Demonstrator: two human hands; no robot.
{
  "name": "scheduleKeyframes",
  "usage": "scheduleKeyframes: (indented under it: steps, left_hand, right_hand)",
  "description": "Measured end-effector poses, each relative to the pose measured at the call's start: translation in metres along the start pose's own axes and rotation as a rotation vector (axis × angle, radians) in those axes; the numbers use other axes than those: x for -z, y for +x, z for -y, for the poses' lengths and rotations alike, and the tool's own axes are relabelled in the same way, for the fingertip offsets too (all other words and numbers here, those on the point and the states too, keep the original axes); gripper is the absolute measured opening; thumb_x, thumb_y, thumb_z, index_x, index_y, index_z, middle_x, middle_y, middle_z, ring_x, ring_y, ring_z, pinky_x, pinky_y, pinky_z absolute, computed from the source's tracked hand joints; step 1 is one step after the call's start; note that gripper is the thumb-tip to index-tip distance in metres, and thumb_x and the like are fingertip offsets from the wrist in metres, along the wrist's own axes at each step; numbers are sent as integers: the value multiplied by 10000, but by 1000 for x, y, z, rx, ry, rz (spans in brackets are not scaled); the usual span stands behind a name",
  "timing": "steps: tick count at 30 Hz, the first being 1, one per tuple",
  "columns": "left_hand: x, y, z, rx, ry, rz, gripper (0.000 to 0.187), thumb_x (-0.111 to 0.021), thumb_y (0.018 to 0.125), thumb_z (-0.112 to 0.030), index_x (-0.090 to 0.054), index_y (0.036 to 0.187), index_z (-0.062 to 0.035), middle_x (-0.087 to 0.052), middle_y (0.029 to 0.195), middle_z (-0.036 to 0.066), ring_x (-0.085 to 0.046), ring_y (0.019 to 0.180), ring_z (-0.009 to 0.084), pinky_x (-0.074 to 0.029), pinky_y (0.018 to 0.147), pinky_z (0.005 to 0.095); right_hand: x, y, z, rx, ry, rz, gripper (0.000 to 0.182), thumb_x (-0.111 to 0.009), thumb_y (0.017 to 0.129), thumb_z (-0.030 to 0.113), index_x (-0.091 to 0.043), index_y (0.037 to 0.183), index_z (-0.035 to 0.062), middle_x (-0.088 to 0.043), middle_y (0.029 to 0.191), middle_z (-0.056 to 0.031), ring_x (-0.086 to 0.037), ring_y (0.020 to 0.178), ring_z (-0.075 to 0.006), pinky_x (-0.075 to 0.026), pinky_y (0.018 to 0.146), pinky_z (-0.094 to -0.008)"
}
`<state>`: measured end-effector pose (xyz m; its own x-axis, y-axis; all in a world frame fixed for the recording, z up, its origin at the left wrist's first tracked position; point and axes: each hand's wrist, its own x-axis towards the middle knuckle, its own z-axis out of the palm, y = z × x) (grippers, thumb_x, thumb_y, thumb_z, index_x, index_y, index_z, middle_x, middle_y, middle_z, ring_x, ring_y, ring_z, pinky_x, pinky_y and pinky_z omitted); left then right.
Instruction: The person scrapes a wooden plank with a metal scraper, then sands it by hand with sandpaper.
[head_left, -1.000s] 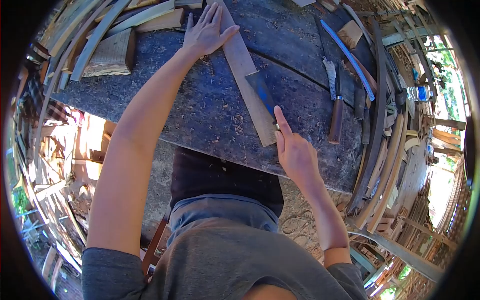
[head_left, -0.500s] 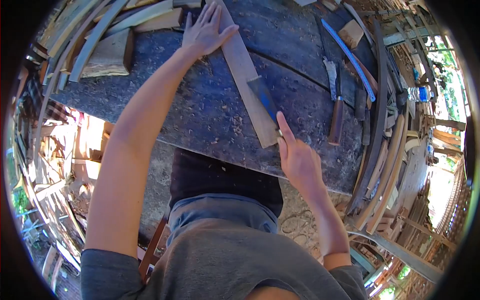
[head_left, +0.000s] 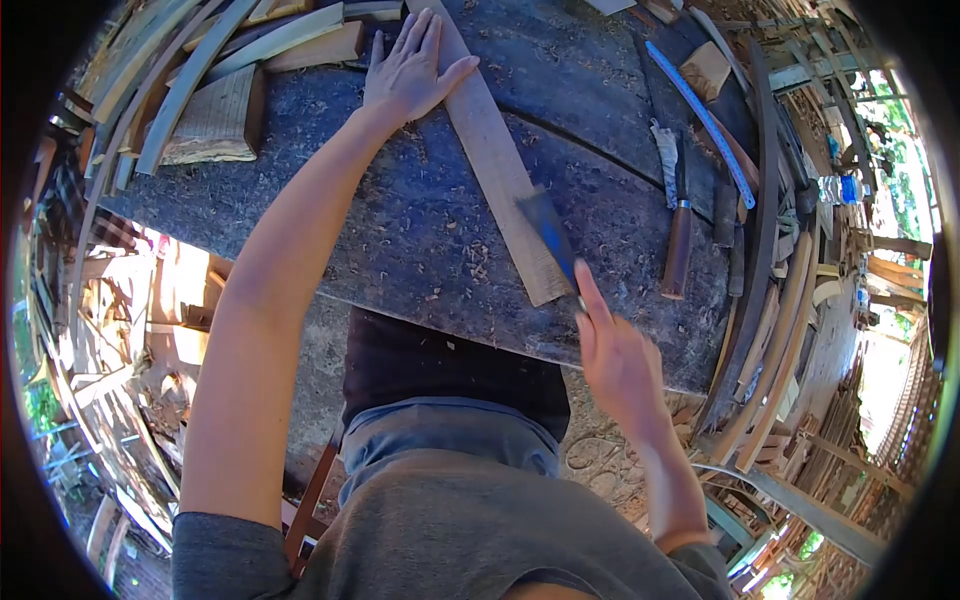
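In the head view, the left hand (head_left: 410,78) still lies spread over the edge of the board (head_left: 500,178) on the table (head_left: 385,250), while the right hand (head_left: 624,365), closed around the bladed tool (head_left: 546,229), has shifted nearer the person.

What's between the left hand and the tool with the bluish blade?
Just a bare stretch of the wooden board: in the head view, nothing shows lying on it between the left hand and the bluish-bladed tool.

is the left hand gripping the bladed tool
No, the left hand lies flat toward the far end of the wooden strip, while the right hand holds the bladed tool.
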<state>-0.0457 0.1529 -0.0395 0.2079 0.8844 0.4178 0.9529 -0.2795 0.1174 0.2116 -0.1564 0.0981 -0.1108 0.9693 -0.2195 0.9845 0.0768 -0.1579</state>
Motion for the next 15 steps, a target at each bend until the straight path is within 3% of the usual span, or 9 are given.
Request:
scheduleKeyframes:
  steps: [4,11,13,14,15]
  left_hand:
    - [9,1,-2,32,-30,51,966,-275,897,-812,-170,1596,-153,-158,1661,15,-115,1533,185,-77,1240,512]
    - [6,2,3,-25,-33,-23,969,-274,896,-816,-163,1598,-158,-164,1661,19,-127,1532,190,-66,1239,503]
    - [45,4,-15,69,-154,185,890,-410,963,-640,-216,1560,-9,-175,1649,135,-117,1536,251,-86,1228,494]
    - [-14,2,14,-47,-8,-55,967,-273,895,-817,-164,1599,-162,-164,1660,22,-132,1532,193,-63,1238,503]
    - [-17,2,14,-51,-8,-59,967,-273,895,-817,-164,1599,-162,-164,1660,22,-132,1532,193,-63,1238,503]
  right_hand:
    - [-10,30,-3,49,-31,-84,598,-510,1021,285,-280,1572,254,-607,630,-120,-656,527,-299,-532,477,-434]
    - [-4,-52,-20,-44,-29,3,605,-505,1023,290,-263,1576,259,-624,648,-126,-659,535,-295,-539,475,-424]
    - [0,-38,-16,-71,21,31,605,-507,1022,291,-262,1575,259,-632,665,-138,-658,537,-309,-545,484,-433]
    - [-1,-24,-13,-77,22,26,605,-507,1022,291,-262,1575,259,-632,665,-138,-658,537,-309,-545,484,-433]
    - [-4,-5,-9,-47,26,-12,602,-508,1021,293,-267,1572,259,-633,672,-143,-658,540,-319,-544,487,-439]
